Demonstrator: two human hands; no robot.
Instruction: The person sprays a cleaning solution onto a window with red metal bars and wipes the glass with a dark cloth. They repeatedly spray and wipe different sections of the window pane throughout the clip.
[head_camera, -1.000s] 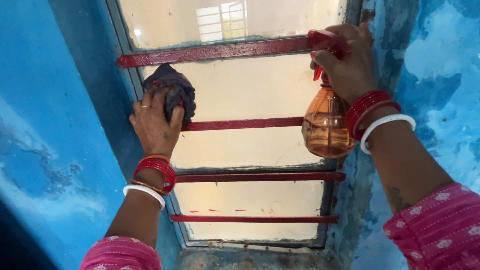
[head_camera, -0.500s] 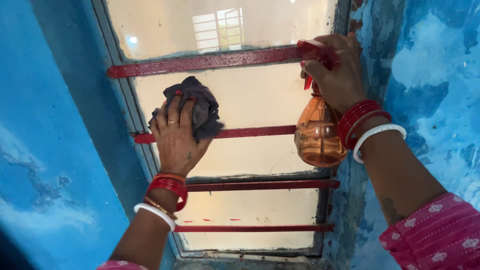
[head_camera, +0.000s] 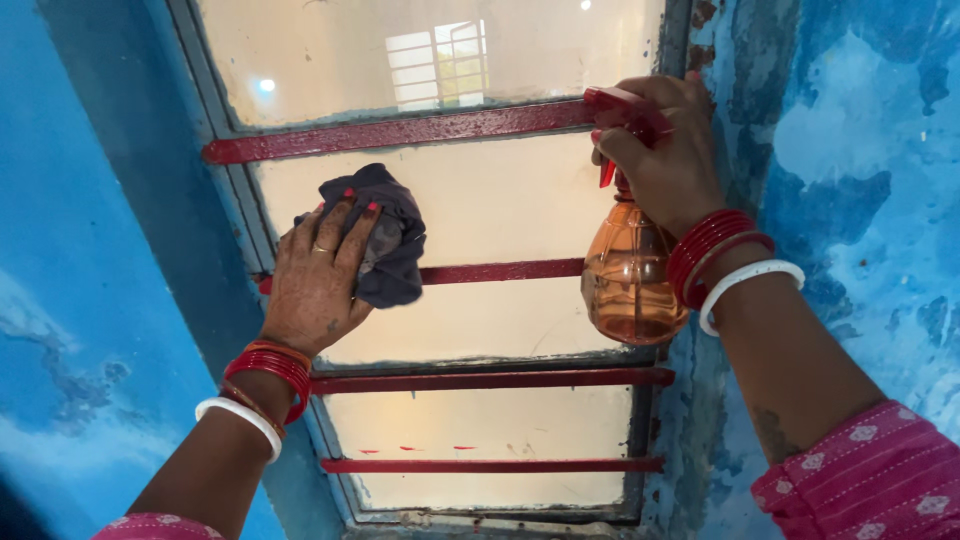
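We see no printed label or sign anywhere here; the one container is the amber spray bottle (head_camera: 632, 280), round-bellied and translucent with a red trigger head, hanging at the right edge of the window. Our right hand (head_camera: 662, 160) grips its neck, fingers closed around the trigger head, up against the topmost red bar (head_camera: 400, 132). Our left hand (head_camera: 318, 280) presses a dark crumpled cloth (head_camera: 392, 240) against the frosted glass pane (head_camera: 500, 200), fingers spread and curled over the bunched fabric, just above the second bar (head_camera: 500, 271). We count four red horizontal bars across the window; they stand in front of the glass, so the cloth sits between the first and second of them, overlapping the second. Two more bars, the third (head_camera: 490, 380) and the fourth (head_camera: 490, 465), run below both hands. A grey window frame (head_camera: 215, 150) borders the pane, set into a patchy blue wall (head_camera: 860, 200). Each wrist carries a stack of red bangles (head_camera: 715, 250) and one white bangle (head_camera: 745, 290), and pink patterned sleeves (head_camera: 870, 480) show at the bottom corners.
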